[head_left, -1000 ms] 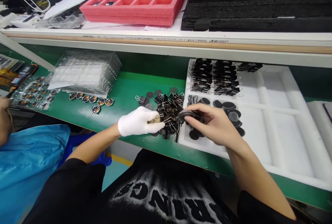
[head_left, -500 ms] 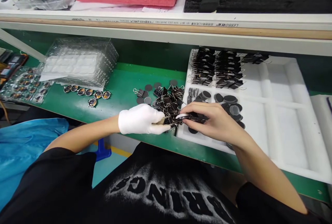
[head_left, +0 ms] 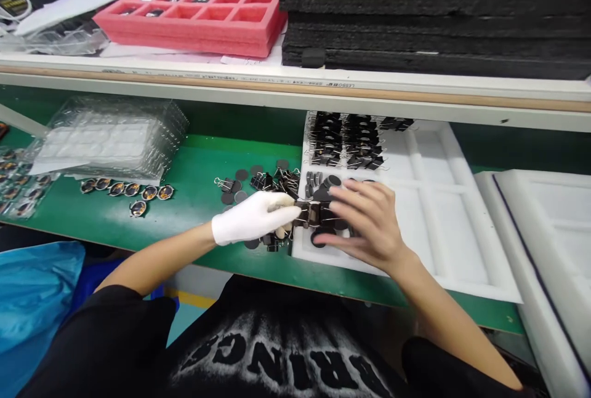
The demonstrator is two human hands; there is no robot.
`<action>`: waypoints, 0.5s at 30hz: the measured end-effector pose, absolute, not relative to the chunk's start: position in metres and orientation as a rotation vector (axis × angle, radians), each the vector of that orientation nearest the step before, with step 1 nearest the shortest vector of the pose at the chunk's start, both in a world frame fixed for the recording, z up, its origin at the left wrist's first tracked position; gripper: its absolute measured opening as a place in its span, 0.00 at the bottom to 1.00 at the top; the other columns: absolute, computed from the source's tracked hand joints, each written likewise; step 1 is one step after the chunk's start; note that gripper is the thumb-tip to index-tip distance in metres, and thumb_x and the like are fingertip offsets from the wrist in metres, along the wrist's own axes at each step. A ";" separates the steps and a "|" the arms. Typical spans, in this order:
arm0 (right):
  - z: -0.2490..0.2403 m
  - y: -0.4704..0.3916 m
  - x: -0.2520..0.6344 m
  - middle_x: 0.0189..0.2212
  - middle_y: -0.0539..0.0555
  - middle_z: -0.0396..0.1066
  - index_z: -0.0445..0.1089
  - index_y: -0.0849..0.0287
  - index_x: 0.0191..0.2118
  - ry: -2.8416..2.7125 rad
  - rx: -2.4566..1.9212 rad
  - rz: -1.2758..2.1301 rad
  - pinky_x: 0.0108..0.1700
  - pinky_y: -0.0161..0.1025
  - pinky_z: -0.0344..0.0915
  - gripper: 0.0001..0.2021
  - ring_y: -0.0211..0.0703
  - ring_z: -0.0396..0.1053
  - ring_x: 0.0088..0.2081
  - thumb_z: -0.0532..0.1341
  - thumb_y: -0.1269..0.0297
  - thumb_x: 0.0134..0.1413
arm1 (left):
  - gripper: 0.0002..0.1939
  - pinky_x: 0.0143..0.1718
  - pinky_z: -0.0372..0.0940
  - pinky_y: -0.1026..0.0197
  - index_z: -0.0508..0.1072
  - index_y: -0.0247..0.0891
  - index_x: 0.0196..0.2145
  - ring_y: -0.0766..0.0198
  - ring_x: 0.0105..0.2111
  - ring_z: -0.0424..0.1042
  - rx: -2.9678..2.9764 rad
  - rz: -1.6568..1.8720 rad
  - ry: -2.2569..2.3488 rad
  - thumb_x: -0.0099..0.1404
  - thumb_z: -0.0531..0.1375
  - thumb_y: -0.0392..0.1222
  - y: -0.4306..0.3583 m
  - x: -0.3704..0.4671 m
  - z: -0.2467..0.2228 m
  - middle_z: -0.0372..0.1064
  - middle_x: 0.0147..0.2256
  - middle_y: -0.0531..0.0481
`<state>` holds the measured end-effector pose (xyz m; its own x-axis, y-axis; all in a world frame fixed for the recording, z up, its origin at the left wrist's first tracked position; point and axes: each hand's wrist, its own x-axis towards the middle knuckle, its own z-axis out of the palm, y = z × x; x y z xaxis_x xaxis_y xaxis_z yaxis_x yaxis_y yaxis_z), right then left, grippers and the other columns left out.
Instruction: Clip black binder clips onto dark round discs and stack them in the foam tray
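Note:
My left hand (head_left: 258, 214), in a white glove, grips a group of black binder clips (head_left: 314, 214) clamped together over the tray's left edge. My right hand (head_left: 369, 219) is bare, its fingers spread and slightly blurred, just right of those clips. Round black discs (head_left: 324, 238) lie in the white tray (head_left: 443, 213) beneath and around it. Behind my left hand, a pile of loose binder clips (head_left: 287, 183) and some flat grey discs (head_left: 241, 174) rest on the green table (head_left: 203, 170). Rows of clipped pieces (head_left: 344, 139) fill the tray's back left part.
Clear plastic trays (head_left: 120, 139) are stacked at the back left, with several round parts (head_left: 149, 193) in front. Above, a shelf (head_left: 207, 93) holds a pink foam tray (head_left: 194, 32) and black foam sheets (head_left: 415, 23). Another white tray (head_left: 549, 250) stands at the right.
My right hand has let go of the clips and disc and spread its fingers. The clips in my left hand have turned to show their broad side. The view has shifted up and to the right.

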<state>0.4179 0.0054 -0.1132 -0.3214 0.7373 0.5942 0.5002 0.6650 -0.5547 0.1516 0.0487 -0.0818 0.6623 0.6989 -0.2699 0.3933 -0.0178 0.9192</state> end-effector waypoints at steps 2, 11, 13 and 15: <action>-0.105 0.003 0.426 0.58 0.54 0.75 0.71 0.43 0.60 -1.924 -1.090 0.430 0.64 0.62 0.61 0.32 0.62 0.69 0.61 0.75 0.53 0.48 | 0.18 0.31 0.69 0.61 0.74 0.38 0.40 0.62 0.29 0.78 1.755 0.272 0.936 0.72 0.56 0.56 0.052 0.157 -0.078 0.78 0.30 0.51; -0.086 0.032 0.456 0.43 0.50 0.80 0.75 0.49 0.44 -2.077 -1.292 1.070 0.49 0.50 0.74 0.09 0.51 0.77 0.45 0.64 0.58 0.60 | 0.28 0.42 0.71 0.58 0.66 0.42 0.64 0.58 0.40 0.78 2.089 0.205 1.008 0.72 0.55 0.56 0.056 0.181 -0.077 0.79 0.44 0.49; -0.093 0.055 0.491 0.45 0.52 0.79 0.75 0.51 0.45 -2.045 -1.341 0.922 0.51 0.52 0.73 0.09 0.52 0.76 0.47 0.63 0.58 0.59 | 0.30 0.48 0.71 0.55 0.61 0.44 0.68 0.57 0.47 0.77 2.152 0.256 1.099 0.73 0.54 0.56 0.056 0.171 -0.078 0.77 0.51 0.48; -0.103 0.086 0.538 0.49 0.56 0.78 0.75 0.53 0.47 -1.959 -1.491 0.633 0.55 0.55 0.70 0.13 0.56 0.75 0.51 0.63 0.57 0.59 | 0.27 0.53 0.70 0.54 0.64 0.45 0.66 0.56 0.52 0.75 2.151 0.307 1.224 0.74 0.52 0.57 0.056 0.156 -0.078 0.75 0.55 0.48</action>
